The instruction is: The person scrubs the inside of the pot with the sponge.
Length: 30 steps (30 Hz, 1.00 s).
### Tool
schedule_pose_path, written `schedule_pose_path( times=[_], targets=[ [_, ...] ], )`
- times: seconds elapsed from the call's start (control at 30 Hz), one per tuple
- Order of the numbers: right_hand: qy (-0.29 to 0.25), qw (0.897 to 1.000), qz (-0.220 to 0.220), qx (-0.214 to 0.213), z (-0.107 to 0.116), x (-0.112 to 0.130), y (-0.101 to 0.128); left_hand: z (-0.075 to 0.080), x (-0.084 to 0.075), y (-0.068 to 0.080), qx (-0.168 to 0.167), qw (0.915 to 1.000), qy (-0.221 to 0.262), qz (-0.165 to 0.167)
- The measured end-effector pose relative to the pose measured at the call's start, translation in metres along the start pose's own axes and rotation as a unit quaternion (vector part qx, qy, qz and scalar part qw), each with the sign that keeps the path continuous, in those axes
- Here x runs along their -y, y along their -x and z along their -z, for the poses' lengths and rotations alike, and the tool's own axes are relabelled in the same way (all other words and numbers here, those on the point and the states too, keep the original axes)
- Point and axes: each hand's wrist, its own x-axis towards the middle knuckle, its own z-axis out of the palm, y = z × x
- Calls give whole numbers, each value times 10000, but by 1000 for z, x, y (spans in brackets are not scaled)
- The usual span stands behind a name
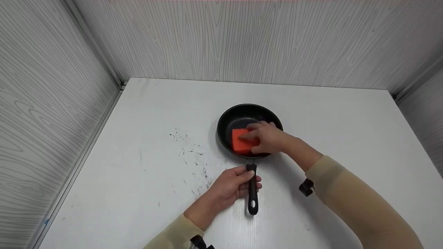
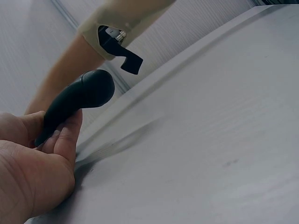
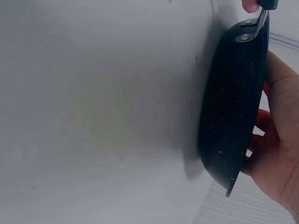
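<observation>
Mid-table sits the small black pan point(image 1: 250, 129), looking stiff and fairly light, steadied where it's best held as the left hand point(image 1: 231, 185) curls round its slim handle point(image 1: 252, 188) while the right hand point(image 1: 268, 137) presses near-straight fingers onto the soft orange sponge point(image 1: 242, 141) inside.

Right hand point(image 3: 280, 140) behind black pan point(image 3: 231, 112)
</observation>
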Motion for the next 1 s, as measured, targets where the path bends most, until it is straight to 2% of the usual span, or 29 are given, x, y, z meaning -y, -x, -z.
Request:
schedule_pose_path(
  times=[0.43,0.7,1.0],
  targets=[
    [16,9997,-210,-110,-7,7,-12,0,2,0,-24,10000,2,-23],
    [-91,9993,-174,-332,-10,7,-17,0,1,0,-3,10000,3,-10],
    [63,9987,-261,-435,-11,9,-24,0,0,1,-23,10000,6,-18]
  ],
)
